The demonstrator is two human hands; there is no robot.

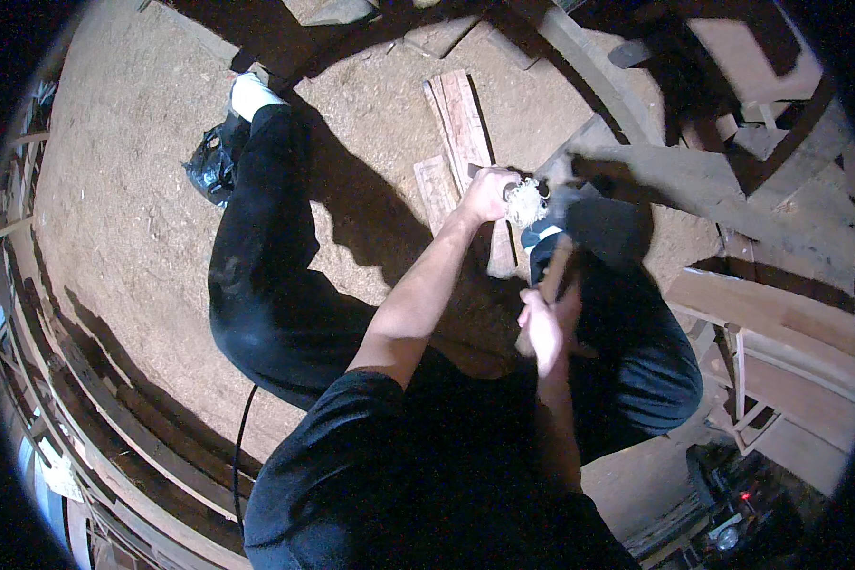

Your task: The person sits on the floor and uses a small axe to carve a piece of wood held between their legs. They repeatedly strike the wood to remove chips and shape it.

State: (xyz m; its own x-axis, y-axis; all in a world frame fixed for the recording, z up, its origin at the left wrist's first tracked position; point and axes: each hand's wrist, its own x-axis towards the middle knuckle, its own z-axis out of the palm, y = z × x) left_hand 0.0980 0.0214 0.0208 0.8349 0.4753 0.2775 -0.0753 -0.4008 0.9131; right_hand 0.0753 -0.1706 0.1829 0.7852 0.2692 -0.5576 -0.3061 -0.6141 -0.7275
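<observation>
My left hand (pixel 487 196) is wrapped round what looks like a chisel, whose pale, frayed handle end (pixel 525 202) sticks out on the right side of the fist. The grip hides most of the chisel. My right hand (pixel 547 328) is closed on the wooden handle of a hammer (pixel 555 273). Its head is smeared by motion, close to the right of the frayed end. Under and beyond my left hand lie reddish wood boards (pixel 464 119), and a narrow wood piece (pixel 502 255) shows below the fist.
My bent legs in dark trousers flank the work, the left foot (pixel 255 95) beside a black plastic bag (pixel 211 166). Sawdust-coloured ground (pixel 133 218) spreads around. Heavy timbers (pixel 741 180) and stacked planks (pixel 779 313) stand at right. A dark device with a red light (pixel 743 499) sits lower right.
</observation>
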